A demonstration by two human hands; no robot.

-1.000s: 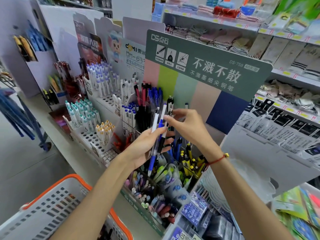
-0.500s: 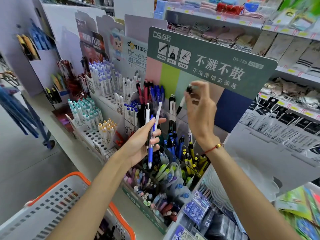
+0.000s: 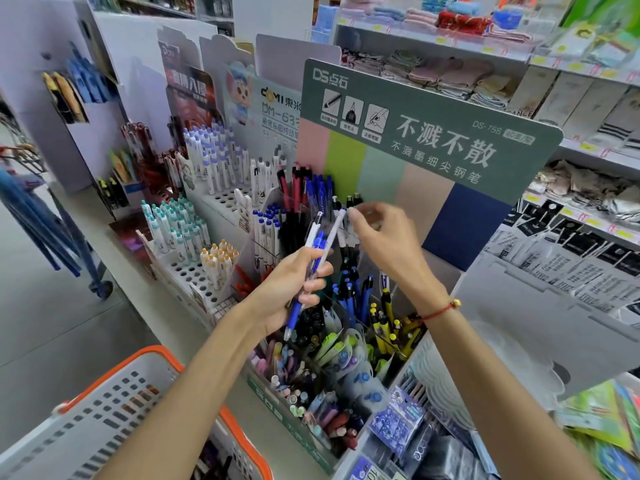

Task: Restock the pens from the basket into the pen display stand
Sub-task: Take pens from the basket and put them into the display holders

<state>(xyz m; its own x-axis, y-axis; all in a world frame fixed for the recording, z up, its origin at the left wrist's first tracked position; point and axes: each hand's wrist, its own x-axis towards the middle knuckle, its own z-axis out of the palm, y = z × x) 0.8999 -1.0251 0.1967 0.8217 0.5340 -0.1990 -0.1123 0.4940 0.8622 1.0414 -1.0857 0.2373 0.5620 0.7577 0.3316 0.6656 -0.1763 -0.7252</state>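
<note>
**Loose bundle, crowded stand**

The basket [image 3: 114, 410] sits nearest, low left. Above it the left hand [image 3: 294, 289] grips a few pens [image 3: 317, 251] — held loosely, one could slip. Beyond, the right hand [image 3: 381, 237] reaches their tops, fingers curled; whether it pinches one I cannot tell. The stand [image 3: 398, 188] behind is packed — nudging could topple neighbours.

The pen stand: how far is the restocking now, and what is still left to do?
Done: the pen stand already has many pens in its compartments. In hand: the left hand grips a few pens, and the right hand reaches to their tops with pinching fingers. Left: those pens, plus whatever is in the basket, whose contents are hardly visible.
</note>
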